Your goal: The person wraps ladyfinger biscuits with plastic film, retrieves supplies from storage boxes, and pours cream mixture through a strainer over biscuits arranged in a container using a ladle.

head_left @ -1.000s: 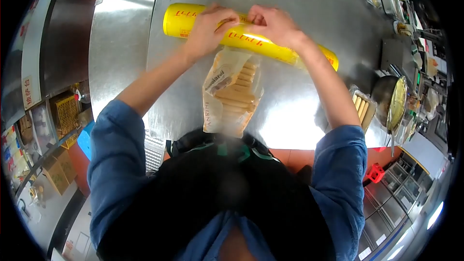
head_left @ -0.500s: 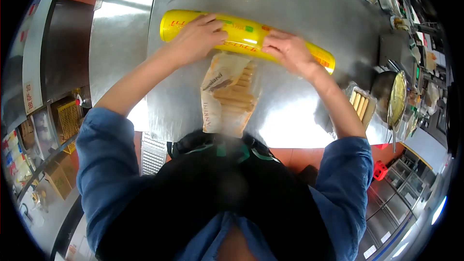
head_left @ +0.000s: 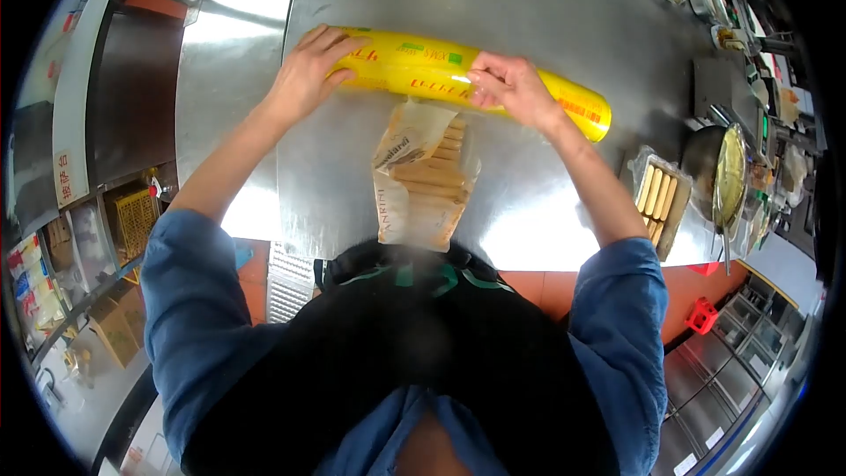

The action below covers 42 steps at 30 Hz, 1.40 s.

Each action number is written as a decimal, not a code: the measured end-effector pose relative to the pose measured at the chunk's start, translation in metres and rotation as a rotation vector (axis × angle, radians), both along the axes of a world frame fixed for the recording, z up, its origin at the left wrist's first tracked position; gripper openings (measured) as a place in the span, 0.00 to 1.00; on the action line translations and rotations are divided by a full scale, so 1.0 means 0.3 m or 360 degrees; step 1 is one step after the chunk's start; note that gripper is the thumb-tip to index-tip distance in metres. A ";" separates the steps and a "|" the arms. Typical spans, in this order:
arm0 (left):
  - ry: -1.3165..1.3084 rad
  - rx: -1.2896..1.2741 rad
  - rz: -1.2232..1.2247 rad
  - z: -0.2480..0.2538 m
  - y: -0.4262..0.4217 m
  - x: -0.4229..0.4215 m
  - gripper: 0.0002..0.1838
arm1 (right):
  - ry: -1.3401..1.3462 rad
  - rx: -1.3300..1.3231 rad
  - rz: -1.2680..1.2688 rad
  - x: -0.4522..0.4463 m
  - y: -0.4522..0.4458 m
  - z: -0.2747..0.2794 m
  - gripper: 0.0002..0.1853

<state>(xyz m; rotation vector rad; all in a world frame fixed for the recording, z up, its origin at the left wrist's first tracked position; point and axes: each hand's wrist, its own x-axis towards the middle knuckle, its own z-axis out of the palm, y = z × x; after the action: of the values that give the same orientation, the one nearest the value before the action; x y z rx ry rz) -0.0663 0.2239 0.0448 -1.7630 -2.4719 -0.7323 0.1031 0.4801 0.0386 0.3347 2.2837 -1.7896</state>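
A big yellow roll of cling film (head_left: 414, 66) with red and green print lies across the steel table. My left hand (head_left: 308, 70) is wrapped round its left end, fingers over the top and thumb on the near side. My right hand (head_left: 514, 88) is closed in a pinch at the film's surface, right of the roll's middle. Whether a loose edge of film is between those fingertips is too small to tell. Just below the roll lies a printed clear-and-paper bag (head_left: 423, 176) of long, thin brown sticks.
At the table's right edge stands a wrapped tray (head_left: 656, 198) of pale finger-shaped sticks, beside a round pan (head_left: 727, 176). More containers and utensils line the right side. Shelves with a yellow basket (head_left: 132, 225) and cardboard boxes are on the left.
My left hand has slid left along the roll to its end and now grips it there. My right hand stays near the same spot, its fingers now pinching.
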 end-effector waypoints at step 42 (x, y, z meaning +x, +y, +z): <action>-0.0396 -0.0065 0.0105 -0.047 0.033 0.005 0.10 | 0.0444 0.1567 -0.0020 0.186 0.225 0.031 0.21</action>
<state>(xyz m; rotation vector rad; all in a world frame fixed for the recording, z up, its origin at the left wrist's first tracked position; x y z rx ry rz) -0.0648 0.2337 0.0308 -1.6866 -2.7045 -0.9557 0.1588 0.5475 0.0479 0.2445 3.2080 -0.5922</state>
